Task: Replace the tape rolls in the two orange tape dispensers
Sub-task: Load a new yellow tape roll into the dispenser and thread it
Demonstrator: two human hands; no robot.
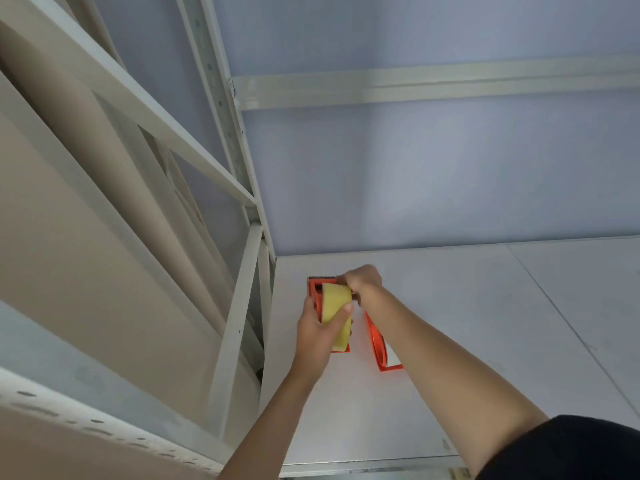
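Two orange tape dispensers lie side by side on a white shelf. The left dispenser has its serrated blade at the far end and a yellow tape roll standing in it. My left hand grips that roll from the near left side, thumb across its face. My right hand is closed at the far end of the roll, beside the blade; what its fingers pinch is hidden. The right dispenser lies partly under my right forearm.
A white metal rack upright and diagonal braces stand just left of the dispensers. The shelf's back wall is pale blue. The shelf's front edge is near my elbows. A beige wall lies beyond the rack.
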